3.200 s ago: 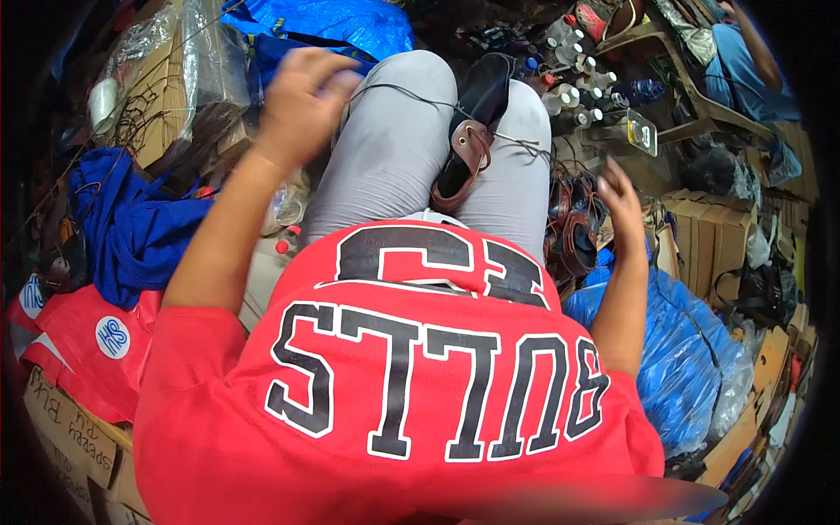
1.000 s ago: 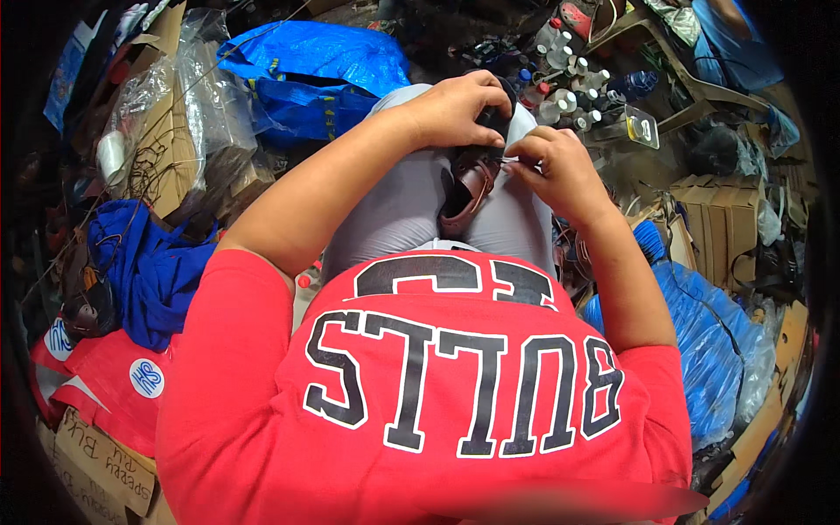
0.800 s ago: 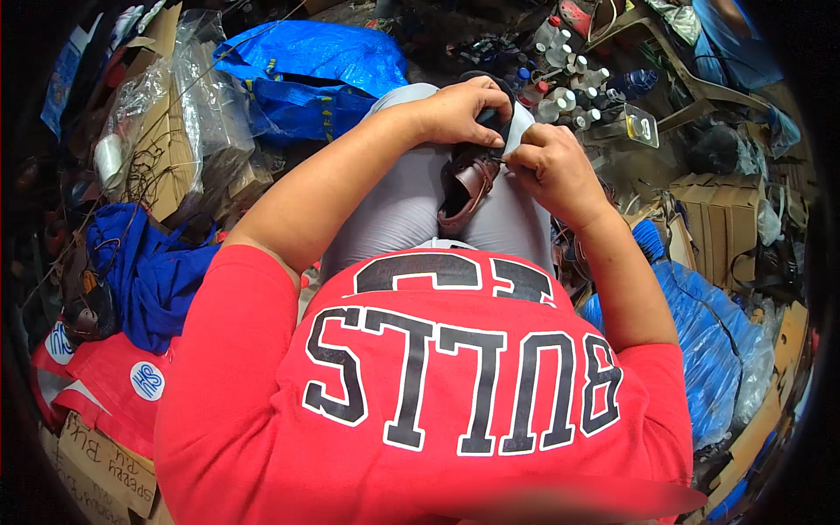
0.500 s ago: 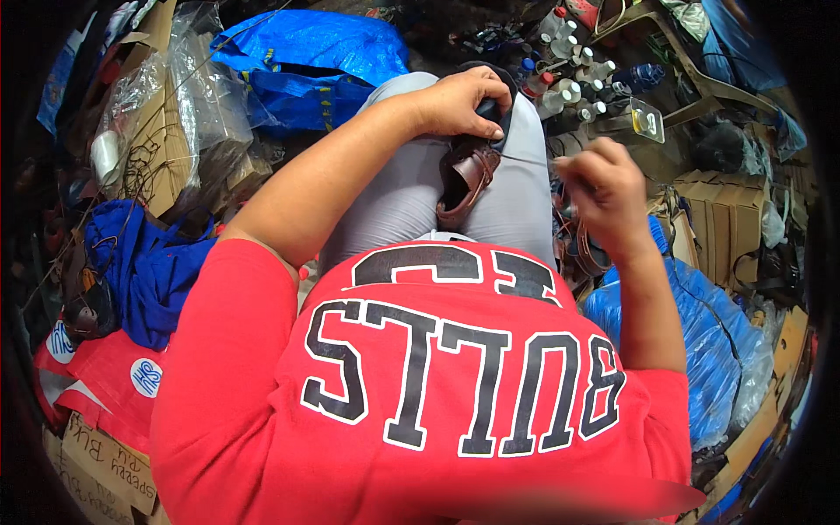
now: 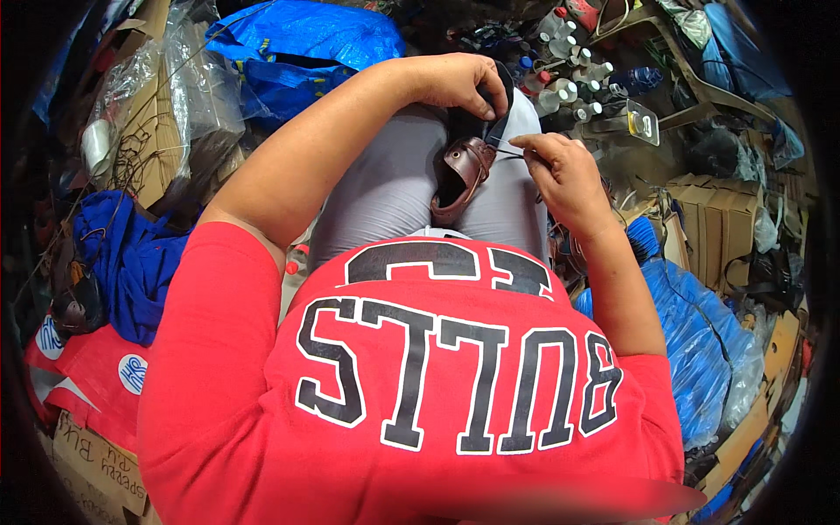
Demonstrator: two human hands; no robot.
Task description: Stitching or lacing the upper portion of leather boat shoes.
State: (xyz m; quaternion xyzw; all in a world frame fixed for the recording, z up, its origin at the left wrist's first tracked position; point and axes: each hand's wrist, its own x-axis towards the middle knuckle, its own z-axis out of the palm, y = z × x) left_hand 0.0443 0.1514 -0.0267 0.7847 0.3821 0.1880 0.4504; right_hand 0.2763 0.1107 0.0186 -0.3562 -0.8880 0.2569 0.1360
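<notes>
A brown leather shoe (image 5: 465, 166) rests between my thighs, its opening toward me. At its far end a dark, flat piece (image 5: 495, 92) stands up; whether it is the sole cannot be made out. My left hand (image 5: 468, 85) is closed with thumb and fingers pinching at this dark piece, its fingertips partly hidden. To the right of the shoe, my right hand (image 5: 564, 175) is closed, thumb against forefinger. A thin dark strand or needle-like tool (image 5: 510, 152) runs from its fingertips to the shoe's far edge.
Small bottles with white and red caps (image 5: 569, 83) cluster beyond my right knee. A blue bag (image 5: 306, 39) lies at the far left, near clear plastic sheeting (image 5: 201, 96). Stacked cardboard (image 5: 713, 223) and a blue plastic-wrapped bundle (image 5: 691, 341) are on the right.
My right hand has come in from the right, closer to the shoe, and the line between them is shorter. The left hand has shifted slightly away from me, still at the dark piece.
</notes>
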